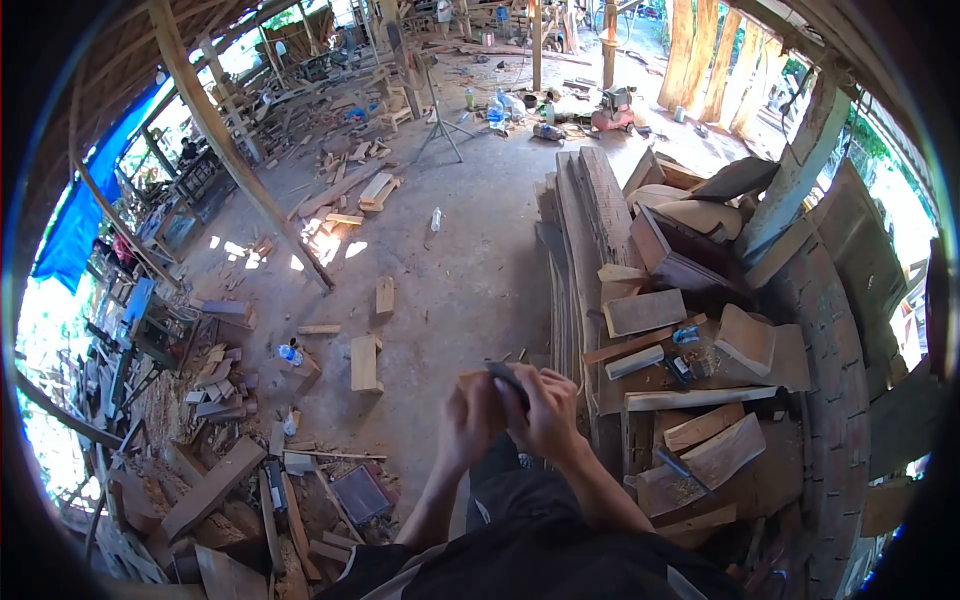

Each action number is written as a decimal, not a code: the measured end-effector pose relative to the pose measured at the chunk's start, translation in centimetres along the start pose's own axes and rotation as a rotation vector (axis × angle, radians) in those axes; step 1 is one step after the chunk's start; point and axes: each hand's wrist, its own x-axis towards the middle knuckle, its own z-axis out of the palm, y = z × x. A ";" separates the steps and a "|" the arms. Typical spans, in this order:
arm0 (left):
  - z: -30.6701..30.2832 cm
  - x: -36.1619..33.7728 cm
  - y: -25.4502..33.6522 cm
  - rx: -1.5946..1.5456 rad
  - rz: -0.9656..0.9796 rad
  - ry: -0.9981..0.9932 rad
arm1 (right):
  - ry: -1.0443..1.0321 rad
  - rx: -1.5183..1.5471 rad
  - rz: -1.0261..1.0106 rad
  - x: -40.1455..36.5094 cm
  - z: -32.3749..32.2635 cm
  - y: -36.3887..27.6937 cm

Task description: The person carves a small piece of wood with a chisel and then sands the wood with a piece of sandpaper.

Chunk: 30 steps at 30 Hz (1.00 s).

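My two hands are raised close together in front of my body, near the lower middle of the head view. My left hand [469, 418] is closed around a small brown piece that looks like wood, mostly covered by the fingers. Against it, my right hand [546, 412] grips a dark, curved, flat piece [511, 382] whose kind I cannot make out. The two held pieces appear to touch or overlap. Below the hands are my dark clothes and part of one leg.
To the right, long planks [580, 240] lie stacked beside a bench with wood blocks [644, 312], a chisel-like tool [684, 468] and shavings. Scrap wood [215, 490] heaps at lower left. A slanted post [235, 150], a tripod [440, 125] and a red compressor [612, 115] stand farther off.
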 end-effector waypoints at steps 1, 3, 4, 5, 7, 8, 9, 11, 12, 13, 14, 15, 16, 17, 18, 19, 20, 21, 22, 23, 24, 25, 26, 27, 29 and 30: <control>0.8 -0.7 -1.0 0.009 0.001 -0.027 | -0.001 0.002 -0.003 0.3 -0.1 0.2; 1.4 -1.6 -1.0 -0.113 -0.191 -0.098 | -0.005 -0.044 0.022 1.2 -0.5 0.8; 1.3 -1.4 -1.4 -0.111 -0.191 -0.100 | -0.003 -0.044 0.023 1.2 -0.4 0.8; 1.2 -1.0 -2.0 -0.074 -0.139 -0.057 | -0.025 -0.047 0.021 1.0 -0.4 0.7; 0.8 -0.2 -1.9 -0.042 -0.085 -0.010 | -0.052 -0.054 0.015 0.6 -0.3 0.7; 0.3 0.4 -1.0 -0.091 -0.085 0.030 | -0.073 -0.029 -0.020 0.1 0.0 0.7; 0.0 0.9 -0.5 -0.140 -0.083 0.069 | -0.092 -0.005 -0.056 -0.1 0.2 0.7; 0.3 0.5 -0.6 -0.087 -0.129 0.021 | -0.074 -0.007 -0.034 0.3 -0.2 1.1; 0.5 0.1 -0.7 -0.034 -0.180 -0.027 | -0.058 -0.009 -0.008 0.4 -0.4 1.3; 1.2 -0.1 -1.0 -0.036 -0.181 -0.027 | -0.059 -0.010 -0.008 0.8 -0.5 1.6; 2.2 -0.4 -1.4 -0.004 -0.082 -0.031 | -0.035 -0.036 0.009 1.2 -0.7 1.8; 2.7 -0.6 -1.7 0.029 0.017 -0.036 | -0.011 -0.061 0.026 1.4 -0.8 2.0; 2.5 -0.4 -1.7 0.028 0.015 -0.037 | -0.012 -0.062 0.028 1.3 -0.8 2.0; 1.8 0.1 -1.5 -0.027 -0.082 -0.028 | -0.021 -0.058 0.005 1.1 -0.7 2.0; 1.4 0.7 -1.1 -0.084 -0.178 -0.017 | -0.030 -0.056 -0.022 1.0 -0.6 2.0; 1.0 1.4 -0.4 -0.094 -0.128 0.044 | -0.032 -0.056 -0.025 0.8 -0.4 2.0; 0.9 1.6 0.0 -0.093 -0.127 0.045 | -0.024 -0.026 -0.036 0.5 -0.1 2.0; 0.9 1.8 0.3 -0.116 -0.149 0.044 | -0.016 0.004 -0.049 0.4 0.1 2.1; 0.8 1.9 0.4 -0.139 -0.171 0.044 | -0.018 0.006 -0.050 0.5 0.0 2.4; 0.7 1.7 -0.4 -0.068 -0.202 -0.027 | 0.003 -0.017 -0.045 0.6 -0.2 2.9; 0.8 1.6 -1.4 -0.066 -0.203 -0.027 | 0.024 -0.041 -0.040 0.9 -0.4 3.1; 1.2 1.5 -2.4 0.044 -0.055 -0.050 | 0.034 -0.041 -0.018 1.4 -0.7 2.9; 1.5 1.5 -3.0 0.154 0.094 -0.072 | 0.031 -0.040 -0.018 1.3 -0.6 3.1; 1.1 1.7 -1.8 0.097 -0.079 -0.123 | 0.005 -0.040 -0.016 1.0 -0.4 3.3; 0.2 2.7 -0.8 0.001 -0.180 -0.055 | -0.024 -0.037 -0.020 0.7 -0.1 3.3; 0.0 3.0 -0.4 -0.094 -0.280 0.009 | -0.028 -0.008 -0.030 0.6 0.2 2.9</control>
